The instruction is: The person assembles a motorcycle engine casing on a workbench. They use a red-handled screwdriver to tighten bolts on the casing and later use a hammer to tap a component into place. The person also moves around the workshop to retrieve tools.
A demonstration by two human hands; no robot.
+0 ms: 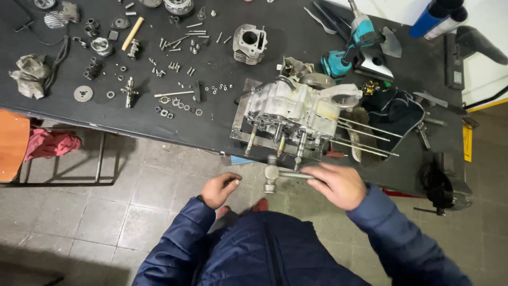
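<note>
Grey tiled floor (132, 206) below, and a long black workbench (222, 114) slants across the upper half of the frame. Top right corner, a blue tube and a white tube (439, 16) lean side by side; just below, at the right edge, a narrow yellow sign (468, 143) hangs upright, its print too small to read. Far left edge, an orange panel (13, 143) with a pink rag (50, 144) beside it, both under the bench line.

On the bench, centre right, sits the engine case (299, 108), silver, on a metal plate, with long thin rods (368, 139) sticking out to its right. Behind it a finned cylinder (250, 43), and further right a teal power drill (352, 45). Upper left is strewn with bolts, washers, a small gear (83, 94) and a grey rag (29, 74). A dark bag (394, 108) lies right of the engine case, and a black vise (442, 182) sits lower right.

Down front, the right hand (338, 184) has its fingers wrapped round the handle of a hammer (272, 173), head just below the engine case's near edge. The left hand (219, 189) hangs curled into a loose fist beside the hammer head, apart from it; whether it holds anything I cannot tell. Dark blue jacket sleeves fill the bottom of the frame.
</note>
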